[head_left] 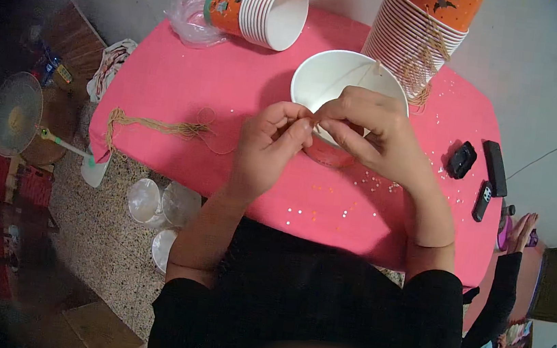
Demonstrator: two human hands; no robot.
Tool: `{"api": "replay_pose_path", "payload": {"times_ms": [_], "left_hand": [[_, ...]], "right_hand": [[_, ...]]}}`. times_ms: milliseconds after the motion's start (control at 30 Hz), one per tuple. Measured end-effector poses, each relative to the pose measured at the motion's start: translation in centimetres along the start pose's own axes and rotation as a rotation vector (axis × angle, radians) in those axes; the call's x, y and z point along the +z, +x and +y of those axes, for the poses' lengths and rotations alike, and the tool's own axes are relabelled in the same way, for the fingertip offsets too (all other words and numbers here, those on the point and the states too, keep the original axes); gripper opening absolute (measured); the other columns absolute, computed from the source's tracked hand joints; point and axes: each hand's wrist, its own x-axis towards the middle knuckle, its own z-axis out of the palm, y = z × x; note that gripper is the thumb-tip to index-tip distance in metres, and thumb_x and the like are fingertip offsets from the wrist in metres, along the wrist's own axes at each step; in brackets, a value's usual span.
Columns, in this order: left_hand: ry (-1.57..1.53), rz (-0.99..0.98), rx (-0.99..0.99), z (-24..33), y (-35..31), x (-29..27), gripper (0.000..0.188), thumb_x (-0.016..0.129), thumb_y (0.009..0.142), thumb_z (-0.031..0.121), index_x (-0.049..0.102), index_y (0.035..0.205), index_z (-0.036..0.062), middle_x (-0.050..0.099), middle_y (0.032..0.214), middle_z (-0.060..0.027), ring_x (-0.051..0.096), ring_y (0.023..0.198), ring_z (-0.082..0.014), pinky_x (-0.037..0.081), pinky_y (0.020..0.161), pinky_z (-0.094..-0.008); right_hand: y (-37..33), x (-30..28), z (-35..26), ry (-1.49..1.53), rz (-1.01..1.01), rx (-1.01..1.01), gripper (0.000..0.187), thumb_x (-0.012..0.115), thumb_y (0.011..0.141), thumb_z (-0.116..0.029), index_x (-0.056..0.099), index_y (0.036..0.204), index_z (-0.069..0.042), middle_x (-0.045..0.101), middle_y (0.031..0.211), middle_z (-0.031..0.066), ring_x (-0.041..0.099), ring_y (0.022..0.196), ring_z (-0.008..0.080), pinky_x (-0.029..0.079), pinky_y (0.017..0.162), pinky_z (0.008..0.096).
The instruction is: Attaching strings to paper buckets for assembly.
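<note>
A white paper bucket [317, 75] stands on the table in front of me, its open mouth facing up. A thin tan string [353, 72] runs across its inside from a spot near the far rim. My left hand [272, 142] is closed in a pinch at the bucket's near left rim. Against it, my right hand [369, 133] reaches over the mouth, thumb and finger pinched together too. Between the fingertips a small bit of string shows; its end is mostly hidden by the fingers. The bucket's near side lies partly behind my hands.
Orange-printed paper buckets lie nested beside a plastic bag [197, 17]; a taller stack [410, 41] with strings draped over it stands at the back right. A string bundle [160, 124] lies left on the pink tablecloth [248, 201]. Punched paper dots, black items [462, 160] and a fan [16, 115] also appear.
</note>
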Motion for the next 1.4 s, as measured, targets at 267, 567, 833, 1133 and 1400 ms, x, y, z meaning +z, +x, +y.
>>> {"api": "replay_pose_path", "payload": {"times_ms": [267,567,833,1133,1400], "left_hand": [[0.118,0.002,0.152,-1.0,-0.2,0.0,0.013,0.052,0.094,0.006,0.057,0.106,0.0013,0.06,0.081,-0.0009,0.048,0.065,-0.0033,0.038,0.056,-0.018],[-0.122,-0.031,-0.104,-0.7,0.0,-0.9,0.011,0.057,0.093,0.011,0.06,0.095,0.0007,0.058,0.075,-0.0002,0.047,0.058,-0.003,0.038,0.05,-0.0182],[-0.327,-0.12,-0.209,-0.8,0.1,-1.9,0.013,0.054,0.094,0.014,0.06,0.092,0.0027,0.054,0.07,0.001,0.04,0.052,-0.0025,0.03,0.044,-0.0176],[-0.352,-0.17,-0.289,-0.2,0.0,-1.5,0.013,0.053,0.094,0.014,0.059,0.092,0.002,0.054,0.071,-0.0007,0.04,0.053,-0.0028,0.03,0.044,-0.0178],[-0.237,-0.174,-0.184,-0.7,-0.1,-1.5,0.01,0.052,0.095,0.01,0.057,0.095,0.0015,0.061,0.079,-0.0045,0.043,0.053,-0.0042,0.035,0.046,-0.0181]], "right_hand": [[0.2,0.4,0.3,-0.057,0.019,-0.005,0.009,0.066,0.079,-0.01,0.066,0.086,-0.004,0.065,0.076,0.0106,0.063,0.068,0.0287,0.05,0.06,0.0373],[0.1,-0.3,0.1,0.048,-0.019,0.152,0.01,0.067,0.078,0.0,0.063,0.087,0.0,0.06,0.076,0.0081,0.058,0.066,0.0148,0.044,0.058,0.0285],[0.0,-0.7,1.0,-0.339,-0.125,-0.104,0.024,0.071,0.069,0.0,0.069,0.091,-0.009,0.057,0.08,0.0057,0.055,0.07,0.0246,0.044,0.061,0.0329],[0.3,1.1,1.4,-0.334,0.006,-0.257,0.034,0.071,0.07,-0.008,0.069,0.104,-0.009,0.058,0.079,0.0034,0.056,0.071,0.0234,0.044,0.063,0.0352],[0.3,0.9,1.6,-0.216,-0.029,-0.16,0.015,0.07,0.074,-0.007,0.065,0.088,-0.005,0.059,0.078,0.0071,0.056,0.07,0.0257,0.045,0.064,0.036]]}}
